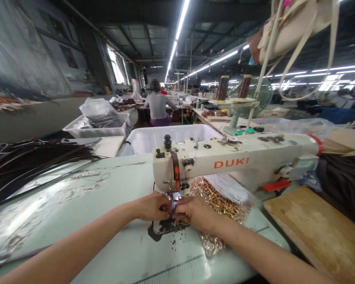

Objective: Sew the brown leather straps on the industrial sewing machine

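**Dark strap held under the needle of the sewing machine**

Dark leather, a narrow strap (172, 208), lay at the foot of the sewing machine (233, 161), directly below the needle, on the pale green table (106, 221). Both hands met over it. The left hand (152, 206) was closed, its fingertips pinching the strap from the left side. The right hand (195, 213) was likewise closed on the strap from the right, knuckles touching those of the left. How much of the strap extended beneath the hands could not be determined.

A heap of gold chain (221, 205) in clear plastic lay just behind and beside the right hand, partly under the machine arm. A wooden board (310, 225) rested at the table's right edge. A bundle of dark straps (32, 161) was spread across the far left of the table. A white bin (154, 140) stood behind the machine. Two thread spools (233, 86) stood on a stand above it. Farther off, a seated person (158, 106) faced away.
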`<state>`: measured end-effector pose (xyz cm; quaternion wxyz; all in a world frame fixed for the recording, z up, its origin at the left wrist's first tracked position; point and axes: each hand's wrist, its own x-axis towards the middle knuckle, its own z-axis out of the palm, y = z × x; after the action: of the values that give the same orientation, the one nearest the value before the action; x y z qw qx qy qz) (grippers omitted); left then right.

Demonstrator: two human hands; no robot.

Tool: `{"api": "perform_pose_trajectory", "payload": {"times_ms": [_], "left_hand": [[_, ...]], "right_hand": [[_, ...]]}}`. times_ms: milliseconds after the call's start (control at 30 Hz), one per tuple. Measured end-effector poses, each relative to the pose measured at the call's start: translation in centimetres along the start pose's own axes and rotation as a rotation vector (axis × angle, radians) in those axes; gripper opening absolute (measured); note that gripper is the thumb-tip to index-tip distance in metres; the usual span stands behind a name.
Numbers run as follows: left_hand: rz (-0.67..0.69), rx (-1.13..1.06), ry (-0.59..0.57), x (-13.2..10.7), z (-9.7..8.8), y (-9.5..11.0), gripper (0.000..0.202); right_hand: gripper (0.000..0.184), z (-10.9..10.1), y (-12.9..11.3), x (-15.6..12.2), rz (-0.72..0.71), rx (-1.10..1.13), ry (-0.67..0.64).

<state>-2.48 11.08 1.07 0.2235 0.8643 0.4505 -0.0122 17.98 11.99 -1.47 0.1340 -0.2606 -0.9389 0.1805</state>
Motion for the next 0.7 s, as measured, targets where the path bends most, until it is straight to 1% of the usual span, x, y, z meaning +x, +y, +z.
{"api": "perform_pose_trajectory", "payload": {"times_ms": [67, 133, 167, 233, 267, 333, 400, 467, 567, 633, 700], "left_hand": [[0.0, 0.02, -0.017, 0.4, -0.4, 0.0, 0.007], [-0.011, 0.052, -0.001, 0.4, -0.6, 0.2, 0.005], [-0.024, 0.07, 0.025, 0.2, -0.7, 0.3, 0.004], [-0.065, 0.109, 0.117, -0.6, -0.3, 0.7, 0.003], [-0.089, 0.13, 0.179, -1.1, 0.1, 0.9, 0.005], [-0.134, 0.171, 0.3, -2.4, 1.3, 1.5, 0.016], [-0.143, 0.194, 0.373, -3.5, 3.0, 2.1, 0.026], [-0.064, 0.239, 0.421, -4.3, 4.7, 2.4, 0.033], [0.133, 0.425, 0.483, -4.7, 6.4, 2.2, 0.039], [0.228, 0.547, 0.486, -4.7, 6.6, 1.6, 0.042], [0.279, 0.596, 0.485, -4.4, 6.2, 0.8, 0.04]], "right_hand": [[0.015, 0.3, 0.6, 0.0, -0.109, -0.013, -0.014], [0.016, 0.6, 0.9, 0.1, -0.131, -0.036, -0.029], [0.017, 0.7, 0.9, 0.2, -0.127, -0.04, -0.035], [0.017, 0.7, 0.9, 0.3, -0.123, -0.028, -0.036], [0.017, 0.6, 0.8, 0.4, -0.122, -0.02, -0.034], [0.018, 0.5, 0.7, 0.5, -0.119, -0.012, -0.031], [0.019, 0.4, 0.6, 0.5, -0.115, -0.031, -0.035], [0.019, 0.4, 0.5, 0.5, -0.112, -0.062, -0.036], [0.017, 0.7, 0.4, 0.3, -0.097, -0.067, -0.003], [0.014, 0.9, 0.3, 0.2, -0.072, -0.055, 0.03], [0.012, 1.0, 0.0, 0.2, -0.035, -0.057, 0.047]]}}
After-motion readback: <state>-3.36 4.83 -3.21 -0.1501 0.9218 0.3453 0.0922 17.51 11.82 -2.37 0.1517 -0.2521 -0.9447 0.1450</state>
